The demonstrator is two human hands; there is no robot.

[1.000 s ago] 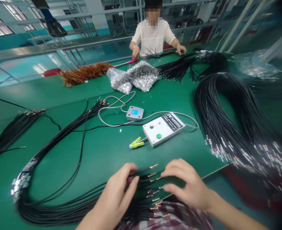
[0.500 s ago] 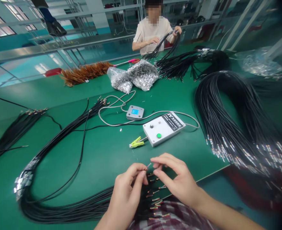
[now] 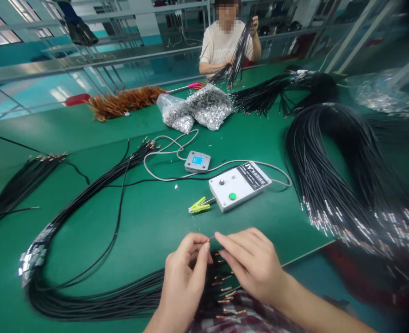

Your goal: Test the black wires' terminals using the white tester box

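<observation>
My left hand [image 3: 187, 270] is closed in a pinch near the table's front edge, with the end of a black cable [image 3: 209, 239] between thumb and forefinger. From the right, my right hand [image 3: 251, 256] meets it, its fingertips on the thin reddish wire [image 3: 213, 237] that sticks out of that end. Under and beside both hands lie more cable ends [image 3: 228, 293] with stripped, coloured cores. They belong to a bundle of black cables [image 3: 103, 296] that loops left around the table and is bound with silvery tape [image 3: 33, 259].
Beyond my hands are a white control box [image 3: 239, 185] with a yellow clip [image 3: 199, 206] and a small grey display unit [image 3: 197, 161]. Bags of metal parts [image 3: 209, 108], a brown duster [image 3: 128, 102] and another cable bundle [image 3: 332, 138] lie around. A co-worker [image 3: 225, 44] handles cables opposite.
My right hand's fingers have come together and moved left onto the wire tip. My left hand keeps its pinch. The co-worker has raised the held cables, which now hang down.
</observation>
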